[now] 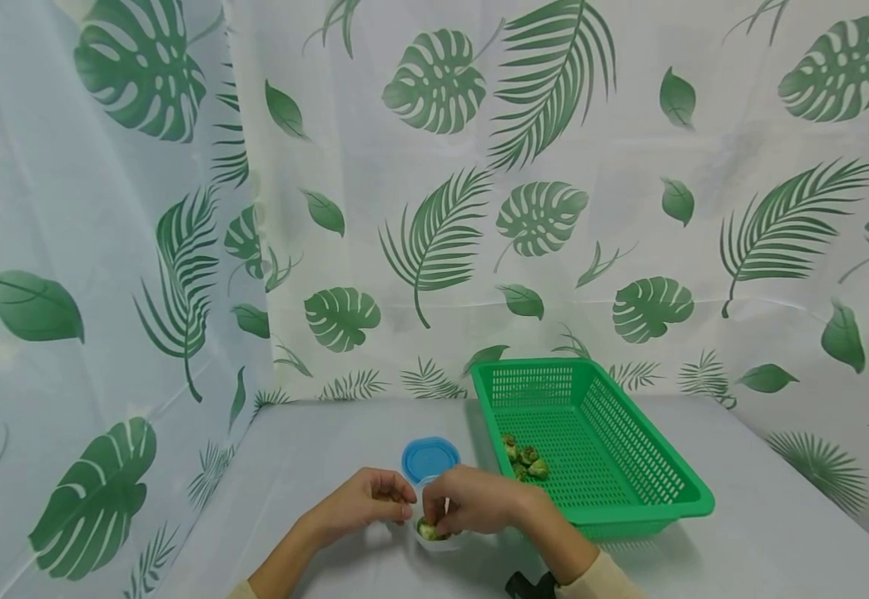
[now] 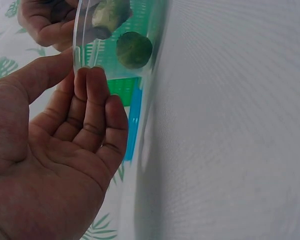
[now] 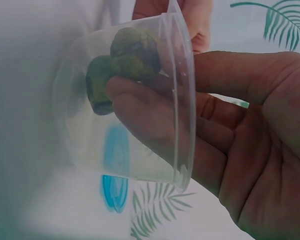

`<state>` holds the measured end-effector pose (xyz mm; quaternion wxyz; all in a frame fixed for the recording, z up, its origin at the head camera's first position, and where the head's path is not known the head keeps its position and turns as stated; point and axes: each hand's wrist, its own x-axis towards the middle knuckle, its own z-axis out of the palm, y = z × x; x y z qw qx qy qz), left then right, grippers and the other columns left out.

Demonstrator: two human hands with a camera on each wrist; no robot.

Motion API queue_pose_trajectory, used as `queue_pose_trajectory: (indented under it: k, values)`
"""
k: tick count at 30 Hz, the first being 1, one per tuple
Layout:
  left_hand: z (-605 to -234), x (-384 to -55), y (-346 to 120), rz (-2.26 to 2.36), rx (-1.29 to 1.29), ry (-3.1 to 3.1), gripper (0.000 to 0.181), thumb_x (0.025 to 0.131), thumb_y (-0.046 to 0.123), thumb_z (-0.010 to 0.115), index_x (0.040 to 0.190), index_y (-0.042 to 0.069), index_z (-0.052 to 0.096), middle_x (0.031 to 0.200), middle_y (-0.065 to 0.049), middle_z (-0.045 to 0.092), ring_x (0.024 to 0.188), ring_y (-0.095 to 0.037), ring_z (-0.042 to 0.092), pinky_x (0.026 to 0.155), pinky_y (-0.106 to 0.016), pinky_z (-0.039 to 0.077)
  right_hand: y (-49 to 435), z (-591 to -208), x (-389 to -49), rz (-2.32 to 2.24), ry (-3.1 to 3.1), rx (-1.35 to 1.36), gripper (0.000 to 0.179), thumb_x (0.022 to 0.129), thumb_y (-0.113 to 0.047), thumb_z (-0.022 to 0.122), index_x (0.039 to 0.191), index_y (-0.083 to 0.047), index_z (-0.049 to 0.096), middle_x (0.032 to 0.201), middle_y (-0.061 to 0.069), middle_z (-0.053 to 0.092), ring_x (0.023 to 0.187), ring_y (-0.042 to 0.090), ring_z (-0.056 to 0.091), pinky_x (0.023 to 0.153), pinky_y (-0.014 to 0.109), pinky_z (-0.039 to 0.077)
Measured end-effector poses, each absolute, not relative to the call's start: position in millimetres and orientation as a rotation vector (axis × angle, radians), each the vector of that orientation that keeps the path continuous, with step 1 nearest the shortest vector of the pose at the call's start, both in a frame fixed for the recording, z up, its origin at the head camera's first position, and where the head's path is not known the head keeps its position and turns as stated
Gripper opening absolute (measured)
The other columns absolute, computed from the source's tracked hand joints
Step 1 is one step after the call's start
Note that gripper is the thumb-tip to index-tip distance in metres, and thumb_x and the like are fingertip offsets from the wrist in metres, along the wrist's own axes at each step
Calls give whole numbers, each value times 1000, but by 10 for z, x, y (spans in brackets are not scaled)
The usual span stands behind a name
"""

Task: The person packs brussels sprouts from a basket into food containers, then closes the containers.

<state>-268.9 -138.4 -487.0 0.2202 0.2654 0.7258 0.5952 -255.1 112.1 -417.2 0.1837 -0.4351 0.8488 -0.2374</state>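
A small clear plastic tub (image 1: 440, 546) stands on the table with its mouth up. My left hand (image 1: 369, 502) pinches its rim between thumb and fingertips, as the left wrist view shows. Reaching down inside the tub, my right hand (image 1: 477, 501) holds a Brussels sprout (image 3: 135, 54) between thumb and fingers. A second Brussels sprout (image 2: 134, 50) lies at the tub's bottom, close beside the held one.
Behind the tub lies a round blue lid (image 1: 430, 460). At the right is a green perforated basket (image 1: 685, 497), with several Brussels sprouts (image 1: 538, 469) along its left side. A black object (image 1: 528, 586) shows by the right wrist. Leaf-patterned curtains (image 1: 434, 249) hang behind and at the left.
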Motion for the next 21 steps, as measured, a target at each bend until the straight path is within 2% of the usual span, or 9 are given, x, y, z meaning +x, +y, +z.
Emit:
queue_pose_trajectory:
  k: [6, 14, 21]
  values:
    - [-4885, -2703, -1374, 1646, 718, 2017, 27, 98, 12, 72, 116, -7, 69, 94, 1, 71, 86, -12, 66, 79, -27, 57, 1092, -4181, -2536, -626, 2425, -1231, 12, 93, -4, 76, 95, -15, 73, 90, -7, 72, 75, -2, 62, 68, 17, 54]
    - [-4886, -2704, -1375, 1648, 730, 2019, 22, 97, 14, 74, 113, 0, 71, 94, 1, 71, 86, -12, 66, 78, -27, 57, 1084, -4193, -2530, -621, 2443, -1212, 12, 93, -4, 75, 95, -15, 73, 89, -8, 72, 74, -2, 61, 67, 18, 53]
    - [-4888, -2702, -1379, 1642, 728, 2019, 23, 97, 14, 74, 114, 0, 71, 94, 2, 71, 86, -11, 66, 79, -27, 57, 1089, -4193, -2535, -604, 2453, -1215, 12, 94, -5, 75, 99, -16, 74, 94, -11, 72, 82, -4, 62, 72, 18, 54]
